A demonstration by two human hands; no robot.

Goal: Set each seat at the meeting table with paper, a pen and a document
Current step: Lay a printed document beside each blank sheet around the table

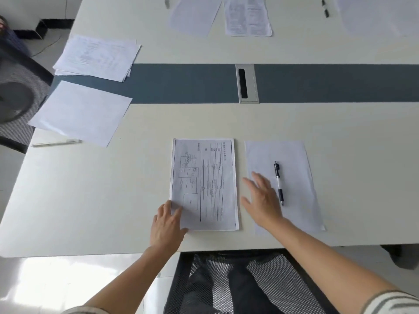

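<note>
Neatly, rectangular printed document (210,177) beside blank paper (297,164) under slim pen (278,182).

- We see black print on the white document (204,184) by our left hand (166,225).
- Beside our right hand (261,200), a black-and-clear pen (278,181).
- Beyond, a grey-blue table band (181,83).

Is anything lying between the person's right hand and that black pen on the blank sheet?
Nothing visible. The right hand is open over the blank sheet, and the black pen lies right beside it, only bare paper between.
</note>
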